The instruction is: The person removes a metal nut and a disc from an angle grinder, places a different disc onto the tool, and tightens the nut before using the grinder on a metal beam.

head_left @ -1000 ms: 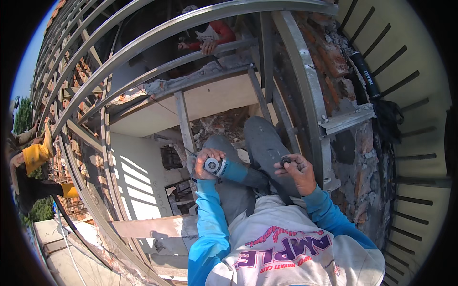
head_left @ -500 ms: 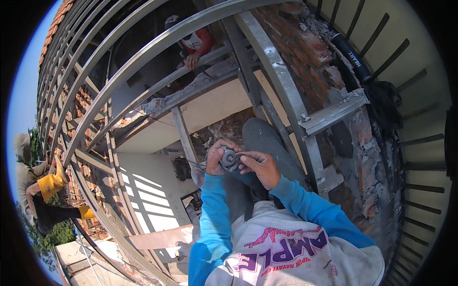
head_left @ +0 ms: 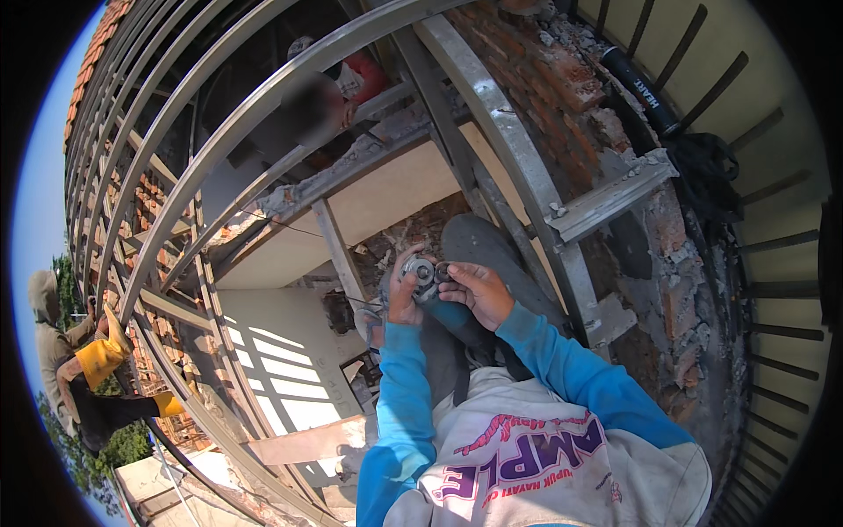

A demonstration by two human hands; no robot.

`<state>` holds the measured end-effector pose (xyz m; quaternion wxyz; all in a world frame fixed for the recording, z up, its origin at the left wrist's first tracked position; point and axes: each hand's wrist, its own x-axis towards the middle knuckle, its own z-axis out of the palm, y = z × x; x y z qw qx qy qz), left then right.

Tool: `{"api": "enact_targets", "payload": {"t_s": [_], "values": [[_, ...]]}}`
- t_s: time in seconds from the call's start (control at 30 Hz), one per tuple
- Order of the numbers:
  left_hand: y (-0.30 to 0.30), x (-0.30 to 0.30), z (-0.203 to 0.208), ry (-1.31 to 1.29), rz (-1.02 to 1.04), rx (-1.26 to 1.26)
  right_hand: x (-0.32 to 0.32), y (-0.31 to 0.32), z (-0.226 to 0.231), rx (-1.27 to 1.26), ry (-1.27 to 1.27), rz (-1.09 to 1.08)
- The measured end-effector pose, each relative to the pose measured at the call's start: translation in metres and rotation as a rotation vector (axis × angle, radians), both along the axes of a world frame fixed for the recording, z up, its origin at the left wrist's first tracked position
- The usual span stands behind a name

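Note:
An angle grinder with a grey metal head [head_left: 425,273] and a teal body [head_left: 451,314] lies between my thighs, the spindle side of its head facing up. No disc shows on it. My left hand [head_left: 405,295] is wrapped around the head from the left. In my right hand [head_left: 480,294], a small dark round piece [head_left: 442,271], perhaps a flange or nut, is pinched between thumb and fingers right beside the spindle. Whether it touches the head I cannot tell.
Curved metal beams [head_left: 518,123] frame the opening around me. Broken brickwork [head_left: 549,83] and a dark cylinder [head_left: 641,92] are at the right, with metal bars beyond. A co-worker's red sleeve [head_left: 367,75] shows above; another person with yellow boots [head_left: 104,351] is at the left.
The grinder's head has tilted, so its face shows more plainly. The dark piece in my right hand is now more visible beside the spindle. The co-worker above has leaned lower.

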<state>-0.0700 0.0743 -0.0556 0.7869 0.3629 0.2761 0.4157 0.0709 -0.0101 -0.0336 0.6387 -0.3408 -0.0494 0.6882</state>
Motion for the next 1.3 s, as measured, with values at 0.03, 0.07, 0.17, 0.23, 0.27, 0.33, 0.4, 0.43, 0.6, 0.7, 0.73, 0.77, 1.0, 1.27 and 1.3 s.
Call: {"api": "enact_targets", "payload": {"t_s": [0.03, 0.07, 0.17, 0.23, 0.27, 0.33, 0.4, 0.43, 0.6, 0.7, 0.73, 0.77, 1.0, 1.27, 1.3], "values": [[0.002, 0.001, 0.0, 0.002, -0.001, 0.006, 0.002, 0.0, 0.002, 0.009, 0.015, -0.003], [0.004, 0.002, 0.001, 0.003, -0.004, 0.012, 0.004, -0.001, 0.004, 0.02, 0.02, -0.004], [0.01, 0.006, 0.016, 0.004, 0.013, 0.039, 0.014, -0.003, 0.016, 0.038, 0.005, -0.027], [0.013, 0.011, 0.036, -0.031, 0.018, 0.049, 0.022, -0.007, 0.027, 0.017, -0.044, -0.054], [0.015, 0.013, 0.046, -0.049, 0.022, 0.053, 0.026, -0.009, 0.033, 0.025, -0.092, -0.066], [0.022, 0.017, 0.056, -0.084, 0.027, 0.062, 0.035, -0.013, 0.047, 0.042, -0.187, -0.088], [0.025, 0.023, 0.072, -0.124, 0.022, 0.074, 0.04, -0.019, 0.063, 0.125, -0.31, -0.154], [0.024, 0.027, 0.079, -0.135, -0.006, 0.076, 0.042, -0.022, 0.07, 0.167, -0.372, -0.189], [0.002, 0.048, 0.07, -0.072, -0.158, 0.176, 0.059, -0.038, 0.087, 0.537, -1.189, -0.32], [-0.008, 0.057, 0.068, -0.062, -0.186, 0.178, 0.06, -0.045, 0.081, 0.581, -1.356, -0.326], [-0.008, 0.058, 0.069, -0.059, -0.187, 0.182, 0.059, -0.045, 0.079, 0.597, -1.368, -0.336], [-0.008, 0.058, 0.068, -0.057, -0.189, 0.187, 0.056, -0.047, 0.079, 0.551, -1.315, -0.351], [-0.011, 0.057, 0.067, 0.005, -0.156, 0.24, 0.043, -0.037, 0.09, 0.53, -1.34, -0.423], [-0.014, 0.06, 0.075, -0.01, -0.14, 0.178, 0.051, -0.024, 0.088, 0.593, -1.524, -0.404], [-0.013, 0.06, 0.074, -0.008, -0.144, 0.178, 0.055, -0.021, 0.089, 0.597, -1.565, -0.402]]}}
